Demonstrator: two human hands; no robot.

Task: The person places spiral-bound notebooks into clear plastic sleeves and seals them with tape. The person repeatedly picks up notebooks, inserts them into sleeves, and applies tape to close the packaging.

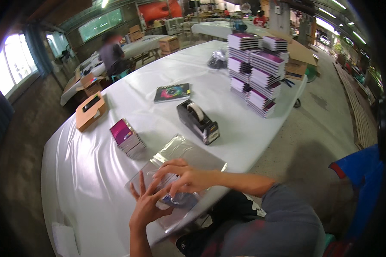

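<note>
Clear plastic sleeve lies flat on the near edge of the white-covered bench, its long axis running from near left to far right. Both hands press on its near end: the left hand with fingers spread flat, its grip released, the right hand curled over a booklet inside the sleeve, though I cannot tell whether it pinches it. Just beyond stand one black tape dispenser and one small pile of purple booklets; one dark booklet lies farther off.
</note>
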